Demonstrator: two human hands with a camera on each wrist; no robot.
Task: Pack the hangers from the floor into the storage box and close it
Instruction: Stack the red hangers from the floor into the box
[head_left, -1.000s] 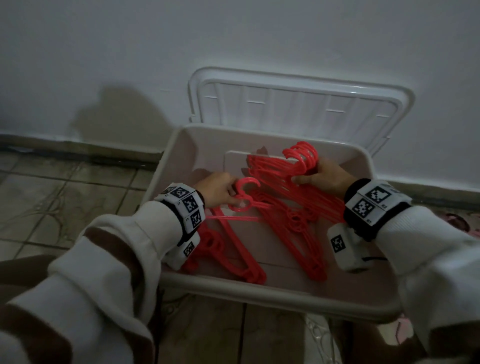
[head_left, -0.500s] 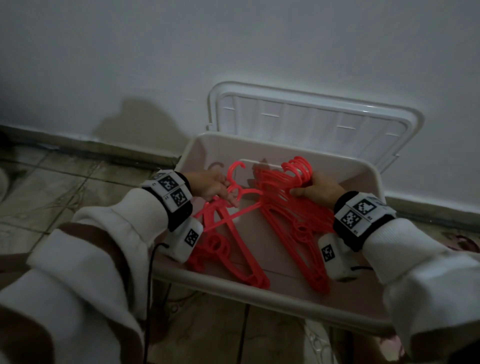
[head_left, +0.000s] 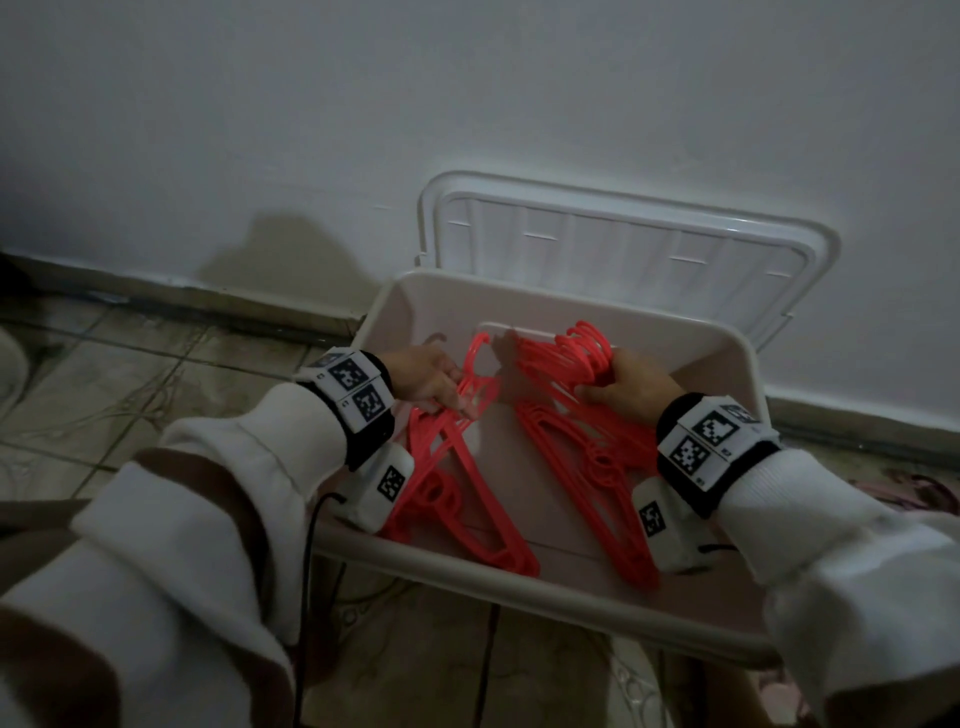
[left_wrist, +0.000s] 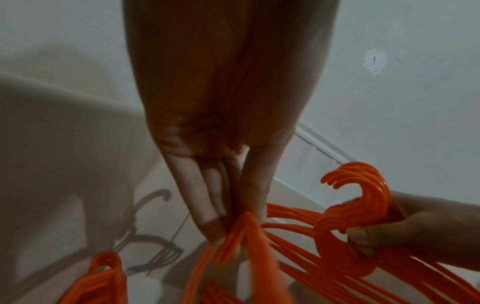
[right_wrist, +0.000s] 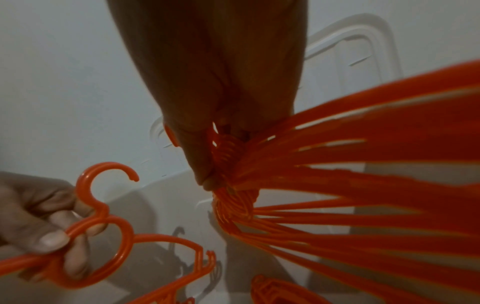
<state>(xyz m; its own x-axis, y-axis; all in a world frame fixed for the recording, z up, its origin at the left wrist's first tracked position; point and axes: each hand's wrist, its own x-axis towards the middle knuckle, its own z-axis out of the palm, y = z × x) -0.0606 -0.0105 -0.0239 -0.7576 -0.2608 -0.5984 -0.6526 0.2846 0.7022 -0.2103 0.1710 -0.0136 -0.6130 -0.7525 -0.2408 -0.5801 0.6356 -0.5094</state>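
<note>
The open beige storage box (head_left: 545, 597) sits on the floor by the wall. Inside it, my left hand (head_left: 431, 382) pinches a small bunch of red hangers (head_left: 467, 483) just below the hooks; the left wrist view shows its fingers (left_wrist: 207, 205) closed on the hanger neck (left_wrist: 241, 232). My right hand (head_left: 628, 387) grips a thick bundle of red hangers (head_left: 587, 452) at the necks, its hooks (left_wrist: 363, 195) fanned upward. In the right wrist view that bundle (right_wrist: 363, 185) spreads right from my right hand (right_wrist: 213, 144). Both bunches slope down to the box's near wall.
The white lid (head_left: 623, 249) leans upright against the wall behind the box. Tiled floor (head_left: 130, 395) lies to the left, with a dark skirting strip along the wall. A black cable (head_left: 311, 545) hangs from my left wrist over the box's near-left corner.
The left hand has drawn its small bunch leftward, away from the right hand's bundle, leaving a bare gap of box floor between them. The right hand keeps its grip.
</note>
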